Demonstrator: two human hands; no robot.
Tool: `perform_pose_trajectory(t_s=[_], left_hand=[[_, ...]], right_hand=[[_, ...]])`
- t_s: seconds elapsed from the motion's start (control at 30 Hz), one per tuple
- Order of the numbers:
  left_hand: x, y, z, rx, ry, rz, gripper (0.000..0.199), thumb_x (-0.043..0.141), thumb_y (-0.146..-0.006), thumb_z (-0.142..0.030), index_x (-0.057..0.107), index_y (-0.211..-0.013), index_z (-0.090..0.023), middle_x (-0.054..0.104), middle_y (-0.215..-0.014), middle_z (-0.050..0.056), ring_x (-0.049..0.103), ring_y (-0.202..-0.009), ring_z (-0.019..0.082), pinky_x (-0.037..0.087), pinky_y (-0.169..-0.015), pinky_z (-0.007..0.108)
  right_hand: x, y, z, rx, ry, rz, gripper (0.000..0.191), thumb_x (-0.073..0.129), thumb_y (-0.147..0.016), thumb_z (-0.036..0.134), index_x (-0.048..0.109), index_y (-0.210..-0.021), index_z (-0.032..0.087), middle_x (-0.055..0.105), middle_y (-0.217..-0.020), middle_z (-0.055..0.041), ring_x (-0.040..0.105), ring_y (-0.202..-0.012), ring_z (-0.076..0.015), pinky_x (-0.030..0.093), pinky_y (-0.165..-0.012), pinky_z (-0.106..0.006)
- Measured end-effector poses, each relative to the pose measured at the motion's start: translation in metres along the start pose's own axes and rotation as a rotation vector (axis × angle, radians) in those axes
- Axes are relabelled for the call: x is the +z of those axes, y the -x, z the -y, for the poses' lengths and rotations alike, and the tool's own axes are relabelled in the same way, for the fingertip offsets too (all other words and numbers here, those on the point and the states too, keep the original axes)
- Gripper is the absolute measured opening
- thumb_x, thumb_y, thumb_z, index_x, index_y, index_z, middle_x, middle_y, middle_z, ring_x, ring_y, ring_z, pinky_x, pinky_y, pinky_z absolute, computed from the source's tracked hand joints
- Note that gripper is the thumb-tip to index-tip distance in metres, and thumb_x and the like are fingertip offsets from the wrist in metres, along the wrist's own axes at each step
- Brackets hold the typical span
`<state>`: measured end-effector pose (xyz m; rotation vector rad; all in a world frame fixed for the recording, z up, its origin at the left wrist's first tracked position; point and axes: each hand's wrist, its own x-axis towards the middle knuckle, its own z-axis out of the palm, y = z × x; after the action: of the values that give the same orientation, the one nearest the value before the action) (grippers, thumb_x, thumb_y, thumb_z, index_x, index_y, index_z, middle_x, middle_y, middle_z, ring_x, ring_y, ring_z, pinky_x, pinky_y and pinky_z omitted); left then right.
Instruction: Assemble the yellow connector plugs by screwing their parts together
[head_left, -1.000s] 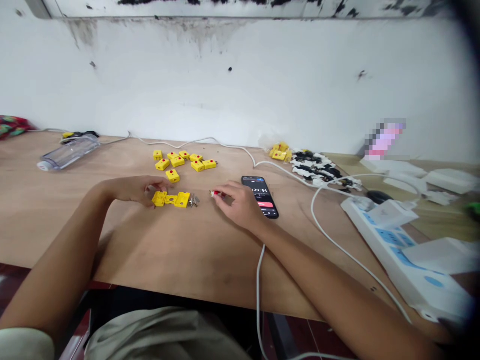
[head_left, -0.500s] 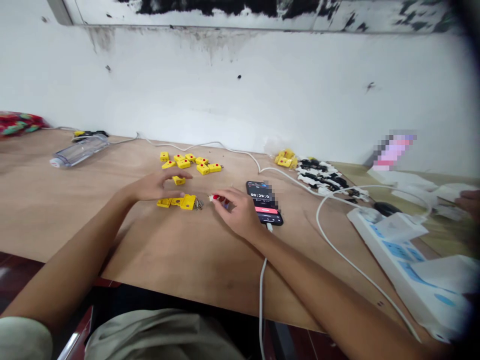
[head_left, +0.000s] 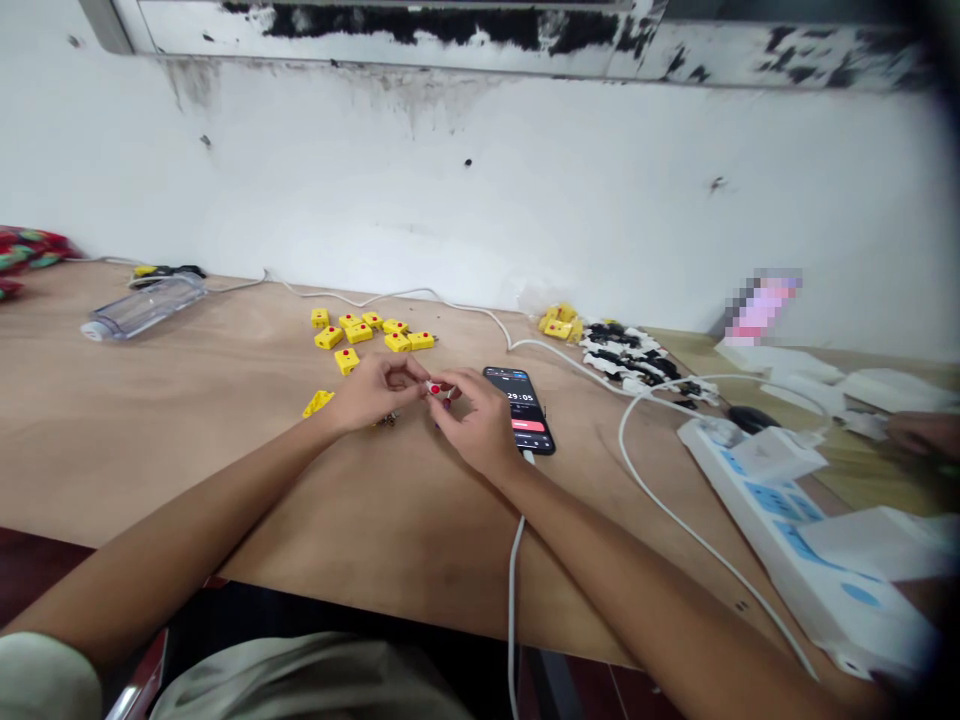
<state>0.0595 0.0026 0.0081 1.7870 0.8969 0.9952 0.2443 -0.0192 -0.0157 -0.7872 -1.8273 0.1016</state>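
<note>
My left hand (head_left: 375, 390) and my right hand (head_left: 477, 412) meet over the wooden table. Between their fingertips is a small red-and-white part (head_left: 435, 389), pinched from both sides. Under my left wrist a yellow plastic casing (head_left: 318, 403) shows only in part. Small metal screws or pins (head_left: 388, 420) lie just below my left fingers, mostly covered. Beyond the hands, several yellow blocks with red buttons (head_left: 359, 332) are scattered, one of them (head_left: 346, 361) closest to my left hand.
Right of my hands lies a phone with a running timer (head_left: 520, 412), its white cable going down past the table edge. A power strip (head_left: 780, 540), a bag of yellow parts (head_left: 560, 323) and black-and-white pieces (head_left: 637, 355) sit right. A clear bottle (head_left: 146, 305) lies left. Another person's hand (head_left: 926, 436) appears far right.
My left hand has moved right, away from above the yellow casings, and its fingers have closed on the red-and-white part in my right hand. The view has shifted slightly.
</note>
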Motion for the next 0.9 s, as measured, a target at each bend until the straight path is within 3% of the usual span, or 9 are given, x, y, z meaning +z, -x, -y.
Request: perform_pose_trajectory(t_s=[0.13, 0.3, 0.47, 0.63, 0.9], left_hand=[[0.0064, 0.0019, 0.0057, -0.005, 0.138, -0.058, 0.021, 0.076, -0.071, -0.028, 0.064, -0.082, -0.015, 0.072, -0.079, 0.003, 0.069, -0.073, 0.015, 0.052, -0.068, 0.025], [0.0104, 0.0040, 0.0023, -0.025, 0.181, -0.124, 0.019, 0.076, -0.065, -0.025, 0.060, -0.072, -0.016, 0.069, -0.077, 0.000, 0.066, -0.075, 0.015, 0.053, -0.075, 0.027], [0.0101, 0.0072, 0.0013, -0.035, 0.203, -0.112, 0.021, 0.077, -0.064, -0.022, 0.057, -0.068, -0.017, 0.070, -0.073, -0.001, 0.064, -0.069, 0.013, 0.051, -0.070, 0.025], [0.0084, 0.0071, 0.0061, -0.033, 0.217, -0.099, 0.021, 0.077, -0.065, -0.022, 0.057, -0.068, -0.016, 0.071, -0.076, 0.000, 0.066, -0.073, 0.013, 0.052, -0.075, 0.026], [0.0091, 0.0084, 0.0081, -0.032, 0.251, -0.090, 0.024, 0.079, -0.066, -0.026, 0.057, -0.068, -0.017, 0.072, -0.077, 0.000, 0.065, -0.072, 0.013, 0.051, -0.071, 0.025]], right_hand=[[0.0011, 0.0016, -0.0020, -0.057, 0.012, 0.029, 0.021, 0.059, -0.084, 0.008, 0.071, -0.096, 0.020, 0.073, -0.095, -0.0075, 0.069, -0.091, -0.0199, 0.056, -0.082, -0.033], [0.0034, 0.0036, -0.0002, -0.105, 0.078, 0.066, 0.024, 0.057, -0.089, 0.011, 0.073, -0.101, 0.023, 0.073, -0.096, -0.0069, 0.070, -0.090, -0.0183, 0.057, -0.079, -0.031], [0.0057, 0.0052, 0.0023, -0.177, 0.147, 0.099, 0.024, 0.054, -0.093, 0.014, 0.073, -0.105, 0.022, 0.071, -0.092, -0.0073, 0.066, -0.083, -0.0171, 0.057, -0.074, -0.029], [0.0057, 0.0060, 0.0030, -0.254, 0.176, 0.108, 0.023, 0.050, -0.095, 0.014, 0.072, -0.100, 0.017, 0.065, -0.086, -0.0091, 0.061, -0.078, -0.0176, 0.054, -0.071, -0.029], [0.0040, 0.0068, 0.0042, -0.309, 0.248, 0.124, 0.023, 0.049, -0.096, 0.014, 0.071, -0.100, 0.017, 0.061, -0.082, -0.0089, 0.057, -0.077, -0.0185, 0.053, -0.074, -0.031]])
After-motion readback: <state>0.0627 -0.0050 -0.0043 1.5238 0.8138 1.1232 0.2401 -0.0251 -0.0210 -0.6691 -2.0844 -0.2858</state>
